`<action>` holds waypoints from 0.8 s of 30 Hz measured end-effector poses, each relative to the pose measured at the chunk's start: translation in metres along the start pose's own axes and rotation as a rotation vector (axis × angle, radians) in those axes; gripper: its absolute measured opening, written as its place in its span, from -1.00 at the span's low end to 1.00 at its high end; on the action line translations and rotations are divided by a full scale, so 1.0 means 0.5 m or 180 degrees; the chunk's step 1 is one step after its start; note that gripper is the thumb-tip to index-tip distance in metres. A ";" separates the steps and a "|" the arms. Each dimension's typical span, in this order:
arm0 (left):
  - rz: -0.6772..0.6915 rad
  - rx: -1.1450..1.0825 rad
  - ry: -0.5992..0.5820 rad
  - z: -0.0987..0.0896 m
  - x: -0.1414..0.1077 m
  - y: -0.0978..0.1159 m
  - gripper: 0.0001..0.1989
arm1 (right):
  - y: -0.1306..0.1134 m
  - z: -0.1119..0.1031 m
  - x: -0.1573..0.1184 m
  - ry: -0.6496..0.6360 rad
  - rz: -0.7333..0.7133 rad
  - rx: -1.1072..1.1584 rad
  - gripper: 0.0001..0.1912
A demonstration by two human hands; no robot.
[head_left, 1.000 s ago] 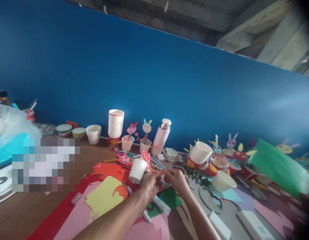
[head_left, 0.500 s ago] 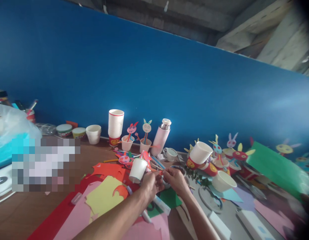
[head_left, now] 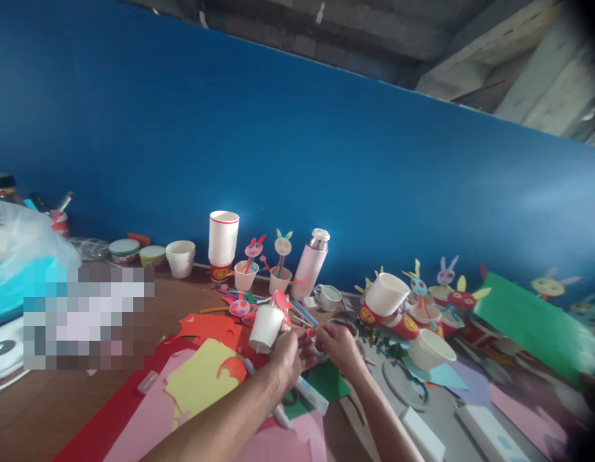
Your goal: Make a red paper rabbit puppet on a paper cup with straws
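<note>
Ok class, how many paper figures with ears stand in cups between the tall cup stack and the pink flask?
2: the pink figure, nearer the tall cup stack, and the pale figure, nearer the pink flask. Both heads show fully.

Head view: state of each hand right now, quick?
Left hand: closed, thumb and finger pinching a small orange-red piece.
Right hand: fingertips closed at the same piece; exact grip can't be told.
</note>
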State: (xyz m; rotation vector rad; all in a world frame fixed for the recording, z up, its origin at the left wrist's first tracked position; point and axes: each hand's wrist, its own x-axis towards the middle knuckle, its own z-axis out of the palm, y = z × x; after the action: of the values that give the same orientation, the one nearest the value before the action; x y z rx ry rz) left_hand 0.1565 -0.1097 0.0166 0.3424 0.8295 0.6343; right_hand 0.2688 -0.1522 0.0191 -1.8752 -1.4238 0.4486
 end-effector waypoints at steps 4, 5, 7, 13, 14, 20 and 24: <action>-0.0027 -0.0001 -0.0042 -0.001 -0.001 0.001 -0.87 | -0.001 -0.003 0.001 0.0007 0.0027 -0.0019 -0.68; -0.0028 -0.0003 -0.0038 -0.002 0.000 0.001 -0.87 | -0.001 -0.004 0.002 0.0017 0.0036 -0.0030 -0.67; -0.0008 -0.0013 -0.0028 -0.003 0.003 -0.001 -0.86 | -0.001 -0.007 0.002 0.0043 0.0053 -0.0057 -0.67; 0.0089 0.0008 -0.0035 -0.007 0.009 -0.007 -0.85 | -0.005 -0.014 0.001 0.0074 0.0090 -0.0139 -0.69; 0.0098 0.0026 -0.0050 -0.008 0.009 -0.008 -0.84 | -0.006 -0.014 0.001 0.0076 0.0095 -0.0156 -0.69; -0.0051 0.0254 -0.0193 -0.005 -0.003 -0.001 -0.83 | -0.010 -0.018 0.003 0.0118 0.0101 -0.0218 -0.69; -0.0332 0.0587 -0.0362 -0.006 -0.021 0.015 -0.84 | -0.011 -0.021 0.001 0.0170 0.0078 -0.0242 -0.68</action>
State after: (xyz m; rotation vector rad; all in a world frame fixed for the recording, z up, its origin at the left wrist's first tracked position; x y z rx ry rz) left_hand 0.1458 -0.1103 0.0246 0.4949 0.7931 0.4381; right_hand 0.2720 -0.1544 0.0302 -1.9525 -1.4016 0.3578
